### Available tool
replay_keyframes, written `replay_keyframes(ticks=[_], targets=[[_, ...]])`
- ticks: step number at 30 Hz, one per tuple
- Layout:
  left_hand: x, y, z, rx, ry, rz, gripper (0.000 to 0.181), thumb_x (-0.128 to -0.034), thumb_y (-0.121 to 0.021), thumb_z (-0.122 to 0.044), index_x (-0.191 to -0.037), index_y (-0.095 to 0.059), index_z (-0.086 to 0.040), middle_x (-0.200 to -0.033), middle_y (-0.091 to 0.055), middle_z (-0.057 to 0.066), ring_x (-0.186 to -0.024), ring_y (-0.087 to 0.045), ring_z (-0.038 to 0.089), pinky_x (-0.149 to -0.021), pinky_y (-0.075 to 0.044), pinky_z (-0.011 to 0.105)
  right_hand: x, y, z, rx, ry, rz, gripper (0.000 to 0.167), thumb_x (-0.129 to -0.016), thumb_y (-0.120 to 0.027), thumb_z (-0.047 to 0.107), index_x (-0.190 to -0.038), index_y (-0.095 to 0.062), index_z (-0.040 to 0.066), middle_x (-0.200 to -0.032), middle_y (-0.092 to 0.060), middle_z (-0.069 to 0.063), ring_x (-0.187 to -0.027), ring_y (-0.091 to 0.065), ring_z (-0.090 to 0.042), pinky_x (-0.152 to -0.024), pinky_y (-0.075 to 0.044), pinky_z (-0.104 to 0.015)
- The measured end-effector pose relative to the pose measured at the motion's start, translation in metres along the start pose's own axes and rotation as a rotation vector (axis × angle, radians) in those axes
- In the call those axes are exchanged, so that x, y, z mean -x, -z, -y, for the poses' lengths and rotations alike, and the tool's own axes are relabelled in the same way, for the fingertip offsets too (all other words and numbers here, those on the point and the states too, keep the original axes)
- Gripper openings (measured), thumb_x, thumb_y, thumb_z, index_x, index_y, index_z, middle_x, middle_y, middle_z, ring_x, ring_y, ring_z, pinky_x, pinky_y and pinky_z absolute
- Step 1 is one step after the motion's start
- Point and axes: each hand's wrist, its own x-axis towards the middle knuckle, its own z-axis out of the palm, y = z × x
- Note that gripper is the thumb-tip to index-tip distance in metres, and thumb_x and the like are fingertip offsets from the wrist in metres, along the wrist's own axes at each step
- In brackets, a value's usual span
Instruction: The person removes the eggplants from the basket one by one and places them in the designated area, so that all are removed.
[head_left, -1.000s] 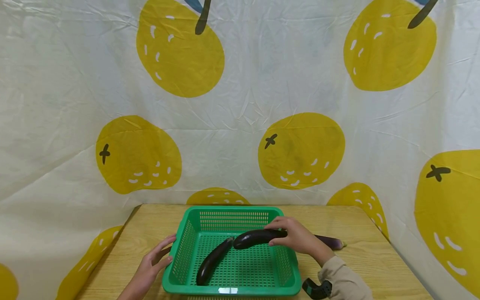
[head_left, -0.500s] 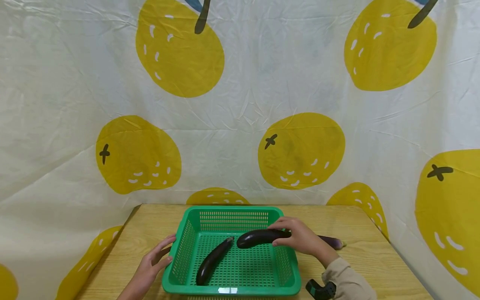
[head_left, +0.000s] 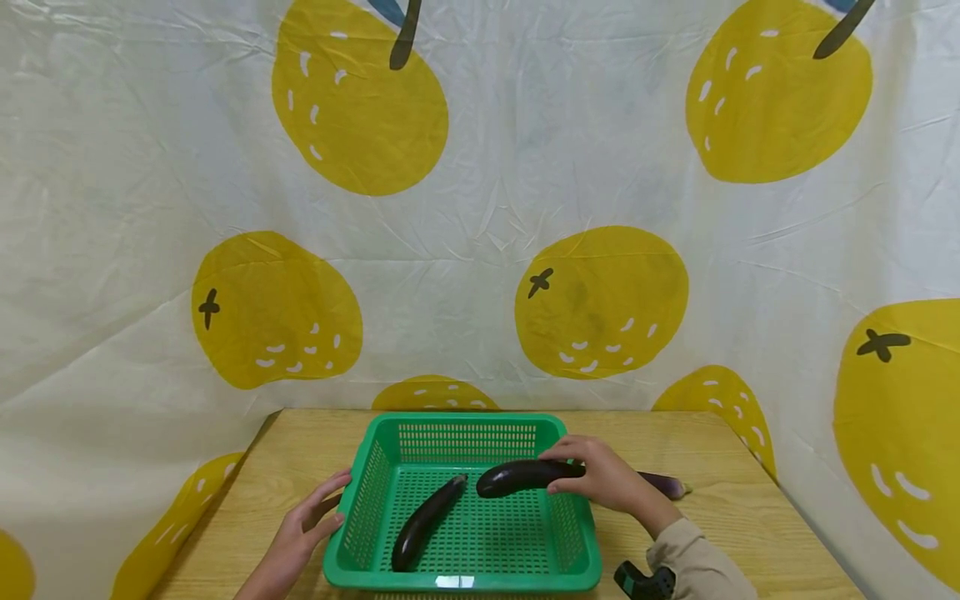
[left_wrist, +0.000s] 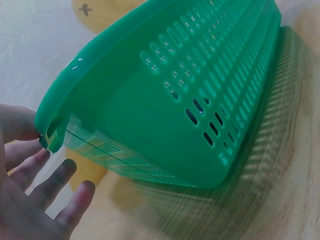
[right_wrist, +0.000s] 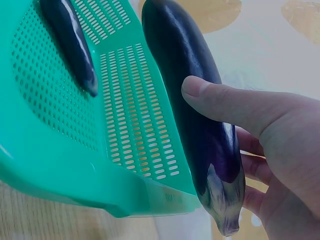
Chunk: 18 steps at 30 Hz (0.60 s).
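My right hand [head_left: 611, 481] grips a dark eggplant [head_left: 517, 477] between thumb and fingers, its rounded end over the right half of the green basket [head_left: 461, 581]. In the right wrist view the thumb of that hand [right_wrist: 280, 135] lies across the held eggplant [right_wrist: 187, 55], near its stem end. Another eggplant [head_left: 426, 527] lies slanted on the basket floor, left of the held one. My left hand [head_left: 296, 533] touches the basket's left rim with its fingers spread; in the left wrist view, fingertips of this hand [left_wrist: 42, 185] meet the corner of the rim [left_wrist: 75, 67].
Right of the basket, a purple eggplant end with its stem [head_left: 667, 485] shows on the wooden table [head_left: 720, 517] behind my right forearm. A black device [head_left: 643, 581] is at my right sleeve. A white curtain [head_left: 480, 317] with yellow fruit prints stands behind the table.
My right hand has shifted slightly to the right with the eggplant, whose rounded end now sits apart from the lying eggplant's stem. The left hand has stayed at the rim.
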Motion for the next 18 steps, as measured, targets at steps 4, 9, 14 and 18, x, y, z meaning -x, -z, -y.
replay_keyframes(ticks=[4,9,14,18], targets=[[0.0004,-0.0007,-0.0006,0.000,0.002,-0.004,0.053,-0.1081,-0.054,-0.018,-0.158,-0.041,-0.006,-0.152,-0.041,-0.023,-0.119,-0.052,-0.015,-0.094,-0.051,0.019,0.0014,0.0003,-0.0003,-0.003,0.001,-0.001,0.037,-0.091,-0.079,0.027,-0.124,-0.075,0.011,-0.113,-0.073,-0.005,-0.095,-0.064,-0.008,-0.075,-0.054,-0.027],[0.0006,-0.0013,-0.0015,-0.004,0.004,-0.010,0.053,-0.1079,-0.055,-0.018,-0.158,-0.041,-0.006,-0.152,-0.040,-0.021,-0.119,-0.052,-0.015,-0.094,-0.052,0.019,0.0031,0.0011,-0.0001,0.003,0.004,-0.005,0.037,-0.091,-0.079,0.027,-0.124,-0.075,0.011,-0.114,-0.073,-0.005,-0.097,-0.064,-0.010,-0.075,-0.054,-0.027],[0.0004,-0.0017,-0.0016,0.001,0.012,-0.018,0.053,-0.1077,-0.055,-0.019,-0.158,-0.042,-0.006,-0.152,-0.042,-0.022,-0.119,-0.052,-0.015,-0.094,-0.052,0.019,0.0043,0.0010,-0.0016,-0.004,0.013,-0.008,0.037,-0.092,-0.079,0.029,-0.124,-0.075,0.011,-0.114,-0.073,-0.004,-0.096,-0.064,-0.009,-0.076,-0.054,-0.027],[-0.0004,-0.0015,-0.0015,0.009,0.029,-0.018,0.053,-0.1077,-0.055,-0.020,-0.158,-0.042,-0.007,-0.152,-0.041,-0.021,-0.118,-0.052,-0.016,-0.094,-0.052,0.020,0.0052,0.0008,-0.0022,-0.014,0.023,-0.014,0.036,-0.092,-0.079,0.028,-0.123,-0.075,0.010,-0.113,-0.073,-0.005,-0.096,-0.065,-0.009,-0.076,-0.055,-0.028]])
